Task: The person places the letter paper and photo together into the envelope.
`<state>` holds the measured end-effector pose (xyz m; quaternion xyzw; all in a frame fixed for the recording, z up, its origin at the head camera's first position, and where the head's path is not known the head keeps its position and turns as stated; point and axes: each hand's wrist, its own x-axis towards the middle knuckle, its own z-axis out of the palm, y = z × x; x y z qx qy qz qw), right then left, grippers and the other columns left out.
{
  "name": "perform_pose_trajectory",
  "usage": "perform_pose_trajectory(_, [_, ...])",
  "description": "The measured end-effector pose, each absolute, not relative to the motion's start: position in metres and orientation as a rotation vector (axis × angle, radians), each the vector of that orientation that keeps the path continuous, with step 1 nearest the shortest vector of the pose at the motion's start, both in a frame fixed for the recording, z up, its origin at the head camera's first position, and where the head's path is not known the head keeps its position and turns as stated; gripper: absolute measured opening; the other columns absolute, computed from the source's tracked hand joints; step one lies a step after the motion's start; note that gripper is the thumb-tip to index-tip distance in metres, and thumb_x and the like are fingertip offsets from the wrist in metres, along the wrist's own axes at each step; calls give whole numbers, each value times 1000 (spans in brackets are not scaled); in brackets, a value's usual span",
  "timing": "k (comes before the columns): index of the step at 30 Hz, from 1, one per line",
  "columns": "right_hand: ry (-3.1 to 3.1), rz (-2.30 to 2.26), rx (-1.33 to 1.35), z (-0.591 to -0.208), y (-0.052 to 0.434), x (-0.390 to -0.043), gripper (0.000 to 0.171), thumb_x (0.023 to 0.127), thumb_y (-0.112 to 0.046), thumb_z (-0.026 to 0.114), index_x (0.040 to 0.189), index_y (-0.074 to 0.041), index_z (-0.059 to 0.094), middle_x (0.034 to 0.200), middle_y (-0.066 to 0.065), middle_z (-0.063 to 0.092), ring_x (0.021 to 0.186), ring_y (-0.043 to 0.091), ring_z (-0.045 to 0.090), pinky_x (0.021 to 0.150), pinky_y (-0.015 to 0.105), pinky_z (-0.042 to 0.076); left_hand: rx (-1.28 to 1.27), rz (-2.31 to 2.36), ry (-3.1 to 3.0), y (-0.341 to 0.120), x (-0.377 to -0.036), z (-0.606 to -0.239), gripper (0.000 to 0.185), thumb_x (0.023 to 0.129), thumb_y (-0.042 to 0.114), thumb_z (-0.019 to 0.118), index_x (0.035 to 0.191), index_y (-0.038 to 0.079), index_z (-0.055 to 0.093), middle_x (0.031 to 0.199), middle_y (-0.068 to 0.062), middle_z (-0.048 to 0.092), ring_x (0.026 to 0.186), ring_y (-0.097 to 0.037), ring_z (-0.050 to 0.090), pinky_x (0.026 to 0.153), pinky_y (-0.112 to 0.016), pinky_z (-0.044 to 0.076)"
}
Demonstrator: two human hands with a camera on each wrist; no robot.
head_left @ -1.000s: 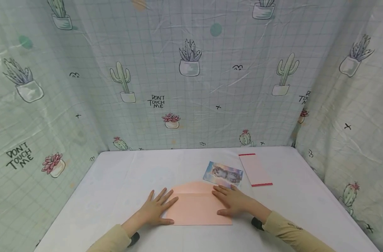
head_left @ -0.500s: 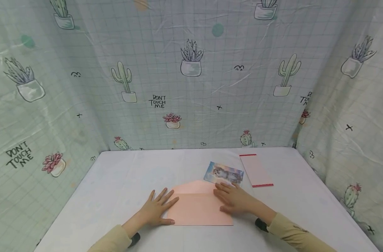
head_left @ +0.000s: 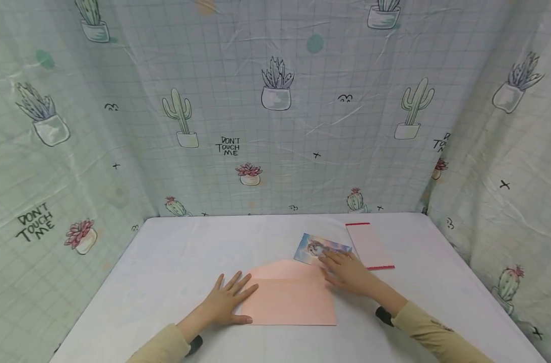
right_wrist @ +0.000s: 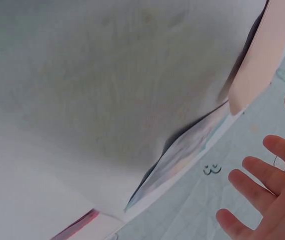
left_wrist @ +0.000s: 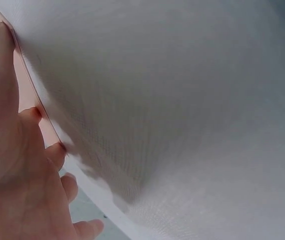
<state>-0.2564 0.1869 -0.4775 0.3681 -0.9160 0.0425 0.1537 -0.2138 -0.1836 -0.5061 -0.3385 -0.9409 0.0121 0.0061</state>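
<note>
Flat and unclenched, the left hand (head_left: 225,301) presses its spread fingers on the left edge of a pink envelope (head_left: 289,295) lying on the white bench (head_left: 166,272), thumb along the near left corner; nothing is held in that grip. Just right of it, across the envelope, the right hand (head_left: 350,272) lies with fingers straight and slightly apart, its fingertips (head_left: 326,257) resting on the near edge of a cat picture card (head_left: 318,246) and its palm by the envelope's far right corner; this grip too is apart and clamped on nothing. The card sits just beyond the envelope's pointed flap, touching or overlapping it. To the right of the right hand, close by the card, lies a pale pink slip with red ends (head_left: 369,245). Both arms wear tan sleeves (head_left: 427,333). Behind the hands hangs a cactus-print cloth (head_left: 275,111). The left wrist view shows fingers (left_wrist: 12,100) against the envelope's edge (left_wrist: 32,100)
</note>
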Motion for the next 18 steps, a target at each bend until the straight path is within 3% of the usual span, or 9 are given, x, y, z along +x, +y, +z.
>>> perform_pose_trajectory(10, [-2628,-33,891,-474,200,-276,48,85,-34,57,125,-8,50,128,12,51,113,28,51,88,49,40,-1086,-23,-2999,-179,-207,-491,78,79,66,41,139,18,31,146,-15,26,133,-39,23,99,-66,16])
perform_pose_trajectory(18, [-2687,4,763,-476,210,-292,50,81,-32,62,120,-2,52,113,13,59,104,28,54,84,49,42,-1058,36,-3034,-174,-204,-479,76,78,61,49,139,18,32,146,-12,26,134,-36,23,99,-65,21])
